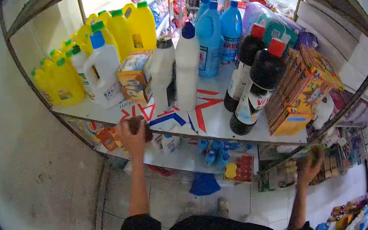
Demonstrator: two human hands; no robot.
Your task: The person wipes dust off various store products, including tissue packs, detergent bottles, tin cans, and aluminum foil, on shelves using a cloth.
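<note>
My left hand [132,136] is closed around a dark brown item [140,126] at the front edge of the white shelf [171,121], below two small orange and white boxes [135,69]. What the brown item is cannot be made out. Off to the right and lower, my right hand [310,165] is raised beside the lower shelf, its fingers bent around a small dark greenish thing [316,155] that is blurred. White bottles [187,68] and dark bottles with red caps [256,84] stand upright on the shelf between and beyond the hands.
Yellow jugs [64,82] fill the shelf's left side, with blue bottles [209,42] at the back. Stacked orange boxes [299,88] stand at the right. Lower shelves hold small blue bottles [217,152] and packs. Metal frame bars curve around both sides.
</note>
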